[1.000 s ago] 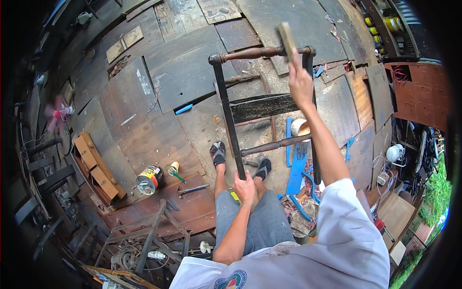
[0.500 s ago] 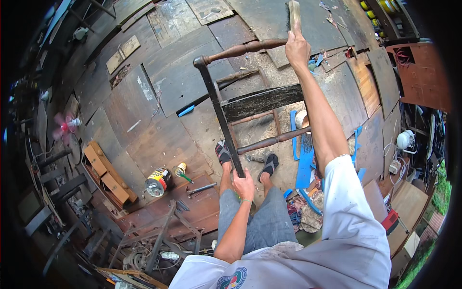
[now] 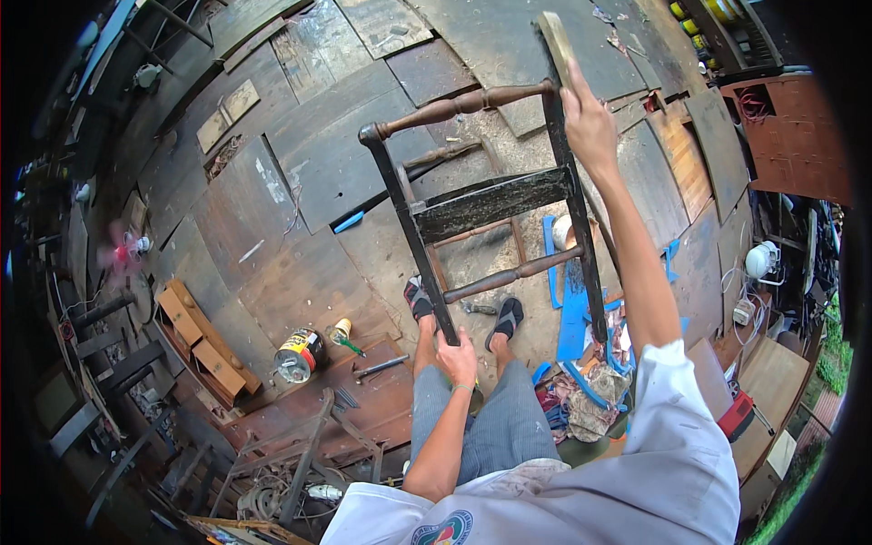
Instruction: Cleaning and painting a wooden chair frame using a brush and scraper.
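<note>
Head view shows us, past a paint can on the floor, our left hand clenched around the dark chair frame's lower leg while our right hand presses a sanding block, fingers wrapped, against its raised upright.

I see a wooden chair frame with worn, matt dark paint, over a floor of rough, scuffed boards.

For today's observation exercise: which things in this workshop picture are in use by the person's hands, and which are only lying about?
In hand:
dark wooden chair frame, gripped low by left hand
flat wooden piece held by right hand

Lying about:
paint can
small bottle
wooden box
blue frame
</note>
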